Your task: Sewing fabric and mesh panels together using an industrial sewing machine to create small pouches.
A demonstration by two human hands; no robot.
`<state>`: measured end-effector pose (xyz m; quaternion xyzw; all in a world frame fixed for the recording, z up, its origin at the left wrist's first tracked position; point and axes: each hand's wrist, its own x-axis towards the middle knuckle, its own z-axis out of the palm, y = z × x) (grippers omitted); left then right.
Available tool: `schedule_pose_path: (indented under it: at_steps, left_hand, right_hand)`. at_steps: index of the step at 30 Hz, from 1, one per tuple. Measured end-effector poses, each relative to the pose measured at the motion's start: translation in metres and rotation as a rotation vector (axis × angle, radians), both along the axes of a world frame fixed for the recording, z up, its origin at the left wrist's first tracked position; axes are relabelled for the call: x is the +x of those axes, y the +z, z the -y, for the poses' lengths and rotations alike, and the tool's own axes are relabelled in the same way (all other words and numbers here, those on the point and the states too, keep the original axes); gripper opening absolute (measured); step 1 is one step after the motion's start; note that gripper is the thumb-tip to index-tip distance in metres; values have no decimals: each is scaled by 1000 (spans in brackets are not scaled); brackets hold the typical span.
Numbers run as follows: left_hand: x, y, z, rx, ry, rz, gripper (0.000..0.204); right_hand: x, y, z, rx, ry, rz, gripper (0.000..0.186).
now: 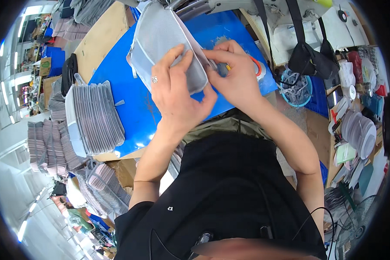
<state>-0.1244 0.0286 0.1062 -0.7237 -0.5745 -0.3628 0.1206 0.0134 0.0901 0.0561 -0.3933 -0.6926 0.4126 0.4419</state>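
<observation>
A grey mesh fabric piece (156, 41) with a pale bound edge lies under a sewing machine's arm (203, 8), at the far side of a blue tabletop (138, 102). My left hand (177, 89), a ring on one finger, lies over its near part. The fingers press on the mesh and the thumb curls at the near corner. My right hand (238, 76) is closed in a pinch at the piece's right edge. A small yellow bit shows by its fingers, partly hidden. Just behind this hand is an orange curved handle or ring (258, 67); I cannot tell which.
A stack of similar grey mesh pieces (95, 119) stands on the table's left, with bundled stacks (52, 143) beyond. To the right are a blue basket of scraps (297, 91), a hanging black bag (312, 60) and a cluttered shelf with white rolls (359, 132).
</observation>
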Motion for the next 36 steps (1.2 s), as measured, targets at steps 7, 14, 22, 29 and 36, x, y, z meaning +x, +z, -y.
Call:
schedule_pose_path:
  at_steps: [7, 14, 22, 29, 36]
  left_hand:
    - [-23, -2, -3, 118, -153, -52, 41]
    - [-37, 17, -27, 68, -252, -195, 36]
    - [-65, 28, -66, 35, -205, -282, 34]
    - [-67, 8, -58, 65, -181, -184, 37]
    - [-56, -60, -24, -159, -22, 199, 85]
  right_hand:
    - [0, 12, 17, -509, 97, -455, 18]
    - [-23, 18, 0, -590, 135, -552, 18]
    - [-59, 24, -44, -616, 114, -656, 17]
    - [-89, 20, -61, -517, -75, -758, 19]
    - [-87, 24, -60, -506, -46, -719, 25]
